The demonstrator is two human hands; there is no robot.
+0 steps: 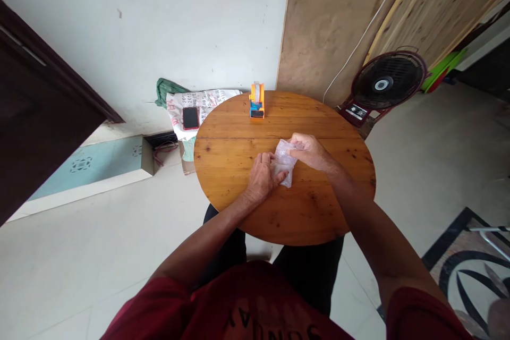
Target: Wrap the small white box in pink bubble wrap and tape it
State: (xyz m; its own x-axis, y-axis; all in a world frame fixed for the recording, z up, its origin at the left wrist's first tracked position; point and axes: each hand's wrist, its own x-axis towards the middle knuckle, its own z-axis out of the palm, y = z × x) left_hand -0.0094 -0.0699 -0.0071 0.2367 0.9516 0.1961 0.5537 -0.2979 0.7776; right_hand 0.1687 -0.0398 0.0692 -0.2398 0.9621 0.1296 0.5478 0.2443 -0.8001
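A small piece of clear bubble wrap point(285, 158) lies near the middle of the round wooden table point(231, 175). My left hand point(263, 174) rests at its left side, with the thumb over the near part and the fingers at its left edge. At the upper right, my right hand point(309, 150) pinches the far corner of the wrap between thumb and fingers. Whether anything is inside the wrap cannot be made out.
An orange and blue tape dispenser point(257, 103) stands at the table's far edge. Left of the table, a phone point(190, 118) lies on a printed white sack point(215, 98). A dark fan point(381, 84) stands beyond the right edge.
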